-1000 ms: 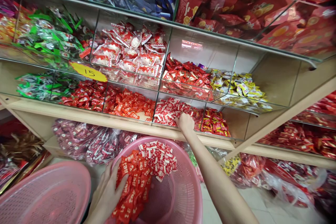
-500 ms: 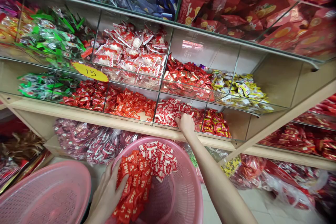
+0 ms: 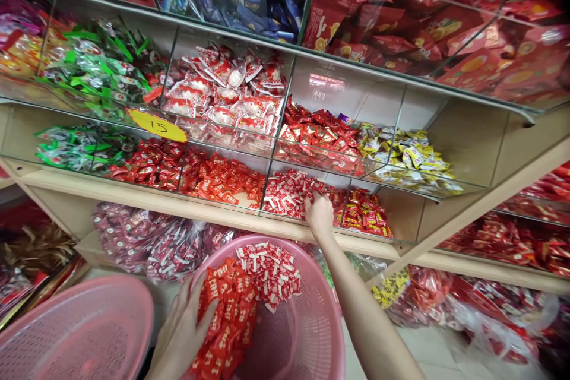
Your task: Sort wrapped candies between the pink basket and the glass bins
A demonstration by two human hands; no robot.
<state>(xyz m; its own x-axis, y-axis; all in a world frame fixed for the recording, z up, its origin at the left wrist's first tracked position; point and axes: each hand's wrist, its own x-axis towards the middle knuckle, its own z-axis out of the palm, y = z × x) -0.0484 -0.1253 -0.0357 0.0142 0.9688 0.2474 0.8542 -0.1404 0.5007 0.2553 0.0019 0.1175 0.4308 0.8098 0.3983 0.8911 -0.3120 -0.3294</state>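
Observation:
My left hand [image 3: 180, 323] grips the left rim of a pink plastic basket [image 3: 323, 314], with the thumb inside against orange-red wrapped candies [image 3: 229, 314]. Behind these, in the same basket, lies a heap of red-and-white wrapped candies [image 3: 274, 273]. My right hand [image 3: 319, 214] reaches over the front of a low shelf bin and into more red-and-white candies [image 3: 285, 193]. Its fingers are curled in among them, and the fingertips are partly hidden. Red-and-yellow wrapped candies [image 3: 365, 214] fill the compartment just right of that hand.
A second pink basket [image 3: 129, 309] stands at the lower left. Clear panes divide the shelf bins, and a yellow price tag [image 3: 157, 125] marked 15 hangs there. The wooden shelf edge [image 3: 214, 211] runs between bins and basket. Bagged candies [image 3: 173, 249] lie below the shelf.
My right hand has shifted slightly to the right within the red-and-white candies. The shelves sit a little lower in view. My left hand and the basket have stayed nearly still.

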